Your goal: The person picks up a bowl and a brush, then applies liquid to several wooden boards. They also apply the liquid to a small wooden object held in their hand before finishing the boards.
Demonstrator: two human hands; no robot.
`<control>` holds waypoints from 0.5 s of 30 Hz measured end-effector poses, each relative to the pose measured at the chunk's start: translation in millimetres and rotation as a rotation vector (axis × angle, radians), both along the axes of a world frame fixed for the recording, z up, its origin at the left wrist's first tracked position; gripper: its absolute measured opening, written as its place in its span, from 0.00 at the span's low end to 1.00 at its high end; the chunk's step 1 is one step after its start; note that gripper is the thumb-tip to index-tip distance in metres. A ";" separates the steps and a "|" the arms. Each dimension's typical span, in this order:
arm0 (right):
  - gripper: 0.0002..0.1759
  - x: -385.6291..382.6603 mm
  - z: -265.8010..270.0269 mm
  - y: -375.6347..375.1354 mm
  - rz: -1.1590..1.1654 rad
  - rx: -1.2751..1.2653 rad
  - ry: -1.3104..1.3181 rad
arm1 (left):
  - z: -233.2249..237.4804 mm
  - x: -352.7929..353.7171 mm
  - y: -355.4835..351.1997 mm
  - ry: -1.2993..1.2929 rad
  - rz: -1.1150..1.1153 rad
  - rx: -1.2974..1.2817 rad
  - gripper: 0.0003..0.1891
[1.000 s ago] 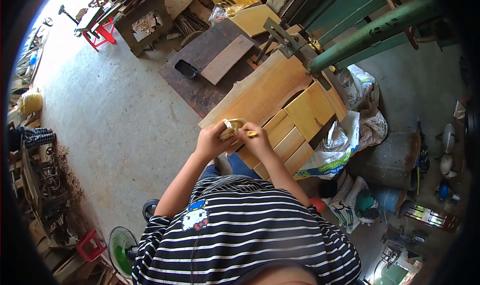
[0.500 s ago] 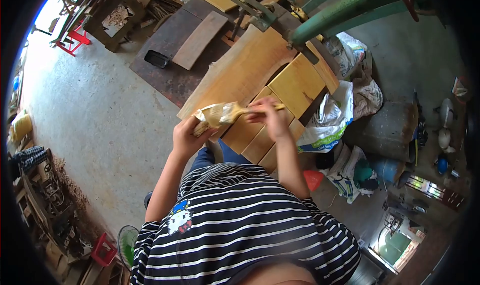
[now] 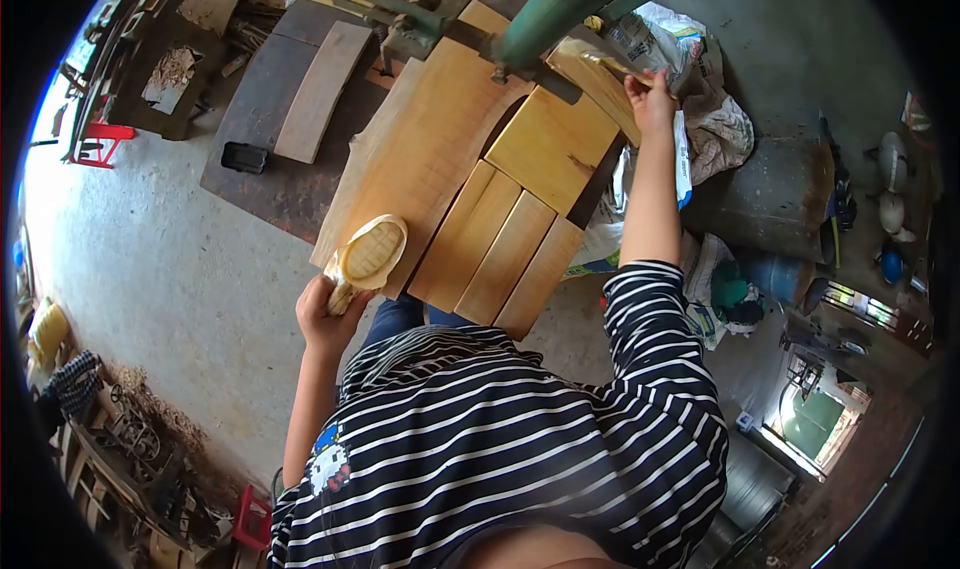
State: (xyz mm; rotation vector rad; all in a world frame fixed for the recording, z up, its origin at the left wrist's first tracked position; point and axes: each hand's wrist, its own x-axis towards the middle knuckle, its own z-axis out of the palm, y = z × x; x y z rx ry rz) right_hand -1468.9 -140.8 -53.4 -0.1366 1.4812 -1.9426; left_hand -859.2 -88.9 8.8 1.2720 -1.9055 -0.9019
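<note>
My left hand [image 3: 322, 314] grips a yellowish, smeared oval container [image 3: 367, 253] at the near left corner of a large wooden board [image 3: 425, 149]. My right hand [image 3: 650, 94] is stretched far out to the right and holds a brush [image 3: 600, 64] over the far end of a narrow board, just below a green machine arm [image 3: 560, 4]. Between my hands lie several light wooden panels [image 3: 520, 254] side by side and a squarer panel [image 3: 550, 144].
A metal clamp [image 3: 400, 14] sits at the boards' far end. On the concrete floor to the left lies a dark sheet [image 3: 262, 109] with a plank [image 3: 320, 89] and a black tray [image 3: 243, 156]. Sacks [image 3: 722, 129] and a drum [image 3: 775, 194] crowd the right; a red stool [image 3: 98, 141] stands far left.
My right hand has left the container and reached far right with the brush. My left hand has dropped slightly with the container. The view has shifted forward over the boards.
</note>
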 end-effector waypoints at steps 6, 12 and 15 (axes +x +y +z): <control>0.10 -17.6 -18.6 26.3 -0.035 0.276 0.243 | -6.1 10.3 0.5 -0.012 0.013 0.085 0.15; 0.15 -88.4 6.4 110.8 -0.062 0.744 0.630 | -8.1 10.4 2.0 -0.030 0.024 0.091 0.20; 0.14 -62.9 33.6 104.4 0.063 0.940 1.466 | -2.7 5.5 -3.3 0.009 -0.023 0.058 0.23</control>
